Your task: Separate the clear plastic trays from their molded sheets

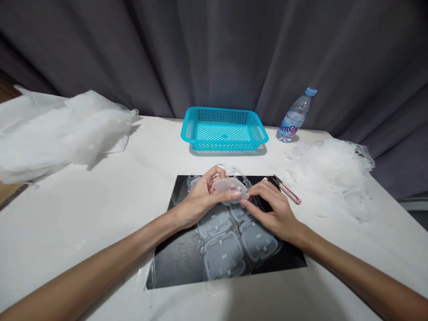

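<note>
My left hand (pixel 200 196) is closed on a translucent, milky plastic piece (pixel 229 186) with rounded edges and small holes or dots, its thumb lying across the front. The thumb and fingers of my right hand (pixel 274 209) pinch the right edge of the same piece. Clear film curls up behind it. Below both hands lies a clear plastic sheet (pixel 224 254) bearing several rounded grey-looking shapes of the same kind. That sheet rests on a black mat (pixel 180 263). Just right of my right hand is a pink-handled cutter (pixel 290 192), its blade end toward the mat.
A blue perforated basket (pixel 227 145) stands behind the mat. To its right is a water bottle (pixel 292 120). White plastic film (pixel 67 129) is heaped at the left, and crumpled clear scraps (pixel 334 174) lie at the right of the white table (pixel 100 214). A grey curtain (pixel 220 53) hangs behind.
</note>
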Action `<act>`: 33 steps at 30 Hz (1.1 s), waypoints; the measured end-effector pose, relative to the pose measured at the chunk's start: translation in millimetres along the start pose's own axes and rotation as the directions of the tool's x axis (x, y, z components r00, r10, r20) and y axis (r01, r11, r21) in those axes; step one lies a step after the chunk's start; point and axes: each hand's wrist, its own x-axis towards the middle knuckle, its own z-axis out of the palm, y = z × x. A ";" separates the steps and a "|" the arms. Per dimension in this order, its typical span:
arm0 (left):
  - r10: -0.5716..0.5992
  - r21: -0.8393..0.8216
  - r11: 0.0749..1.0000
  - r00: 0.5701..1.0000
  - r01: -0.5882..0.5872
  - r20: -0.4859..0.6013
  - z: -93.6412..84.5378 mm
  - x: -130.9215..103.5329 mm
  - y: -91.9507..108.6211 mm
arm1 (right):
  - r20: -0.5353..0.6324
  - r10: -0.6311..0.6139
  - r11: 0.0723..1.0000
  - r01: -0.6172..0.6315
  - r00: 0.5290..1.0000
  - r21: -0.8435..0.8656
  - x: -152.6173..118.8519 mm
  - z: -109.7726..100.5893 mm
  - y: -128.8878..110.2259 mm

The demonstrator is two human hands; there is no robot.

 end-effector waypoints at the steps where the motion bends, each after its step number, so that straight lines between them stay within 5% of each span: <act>1: 0.005 0.023 1.000 1.000 -0.006 0.029 0.1 -0.5 -0.5 | -0.019 -0.001 1.000 0.001 1.000 0.019 0.3 -0.5 0.1; 8: 0.203 0.353 0.895 0.954 -0.273 0.220 -1.4 -4.5 -0.5 | -0.086 -0.045 0.998 0.049 0.995 0.040 -2.1 -2.6 -0.7; 20: 0.301 0.581 0.741 0.940 -0.338 0.162 6.8 -18.1 1.0 | 0.015 -0.017 0.985 0.014 1.000 0.169 0.0 -7.5 0.1; 24: 0.349 0.594 0.705 0.918 -0.389 0.188 4.7 -19.6 0.3 | -0.005 0.130 0.965 -0.128 0.991 -0.231 0.6 -33.4 9.0; 27: 0.359 0.589 0.695 0.909 -0.413 0.213 3.6 -20.5 -0.8 | -0.027 0.278 0.766 -0.239 0.960 -0.597 -6.7 -62.3 23.9; 33: 0.388 0.593 0.651 0.879 -0.475 0.279 3.5 -20.5 -4.0 | 0.132 0.433 0.683 -0.229 0.892 -0.694 -22.1 -89.6 38.5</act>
